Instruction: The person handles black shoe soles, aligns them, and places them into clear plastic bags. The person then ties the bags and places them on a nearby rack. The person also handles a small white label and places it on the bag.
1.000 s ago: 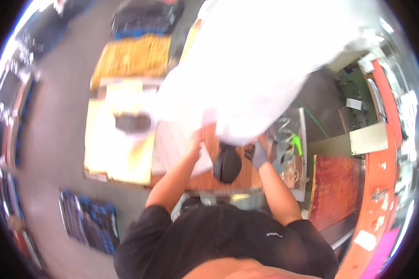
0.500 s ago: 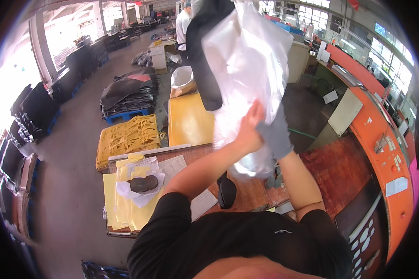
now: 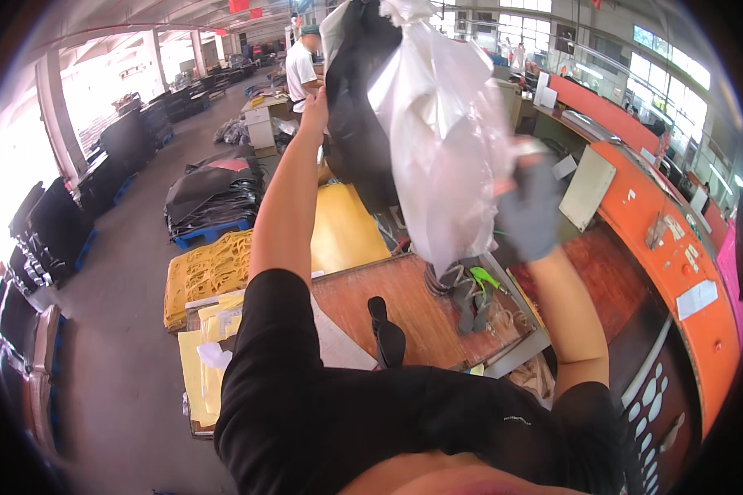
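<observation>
A large, crumpled white plastic bag [image 3: 442, 124] hangs in front of me above the table. Dark black material [image 3: 359, 115] runs down its left side; whether it is inside or behind the plastic I cannot tell. My left hand [image 3: 314, 111] is raised, bare, its fingers closed at the left edge of the bag beside the black part. My right hand [image 3: 530, 202], in a grey glove with bare fingertips, is at the bag's right edge, smeared by motion. Below lies a black sole-shaped piece [image 3: 388, 334] on the red-brown wooden table [image 3: 421, 309].
Dark-handled tools [image 3: 468, 305] and a bright green-handled one [image 3: 489, 279] lie at the table's right. Yellow papers [image 3: 198, 371] cover its left end. Beyond are yellow sheets [image 3: 343, 223], a stack of black sheets [image 3: 210, 194] and a person in white [image 3: 301, 70]. An orange curved counter [image 3: 660, 247] stands right.
My left hand has moved from the middle of the bag up to its far left edge. My right hand has shifted right and up. The bag now hangs higher, showing more tabletop.
</observation>
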{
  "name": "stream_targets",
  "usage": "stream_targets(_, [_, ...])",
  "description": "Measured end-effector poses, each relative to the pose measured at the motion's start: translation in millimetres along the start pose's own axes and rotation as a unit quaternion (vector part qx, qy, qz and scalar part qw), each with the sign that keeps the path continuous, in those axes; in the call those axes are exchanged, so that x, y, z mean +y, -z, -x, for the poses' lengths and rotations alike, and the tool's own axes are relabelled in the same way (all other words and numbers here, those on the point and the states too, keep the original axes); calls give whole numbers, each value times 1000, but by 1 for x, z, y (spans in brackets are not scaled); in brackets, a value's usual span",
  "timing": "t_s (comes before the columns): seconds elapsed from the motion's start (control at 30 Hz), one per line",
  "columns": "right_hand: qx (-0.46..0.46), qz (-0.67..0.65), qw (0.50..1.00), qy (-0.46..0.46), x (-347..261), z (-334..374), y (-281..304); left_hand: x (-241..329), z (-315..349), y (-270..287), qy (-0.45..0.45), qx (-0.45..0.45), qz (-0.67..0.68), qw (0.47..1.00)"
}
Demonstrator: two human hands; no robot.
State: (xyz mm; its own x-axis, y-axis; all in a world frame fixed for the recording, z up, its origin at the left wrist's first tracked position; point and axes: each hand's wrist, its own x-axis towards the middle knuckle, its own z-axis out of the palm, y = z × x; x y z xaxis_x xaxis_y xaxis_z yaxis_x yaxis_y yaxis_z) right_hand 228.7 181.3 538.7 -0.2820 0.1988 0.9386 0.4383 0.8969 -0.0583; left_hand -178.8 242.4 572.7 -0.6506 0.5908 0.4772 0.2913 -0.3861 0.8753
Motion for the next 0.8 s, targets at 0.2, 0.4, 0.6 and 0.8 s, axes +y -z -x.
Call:
stream_targets(0.2, [-178, -132, 929, 296, -76, -25, -87, -5, 3, -48, -57, -220, 54, 972])
stream_targets(0.4, [-169, 25, 984, 53, 13, -51, -115, 54, 104, -51, -270, 26, -221, 937])
stream_targets(0.6, [-233, -56, 954, -179, 40, -57, -110, 90, 158, -60, -394, 24, -184, 900])
stream_targets(0.8, [-211, -120, 943, -226, 40, -47, -103, 88, 166, -50, -238, -4, -99, 966])
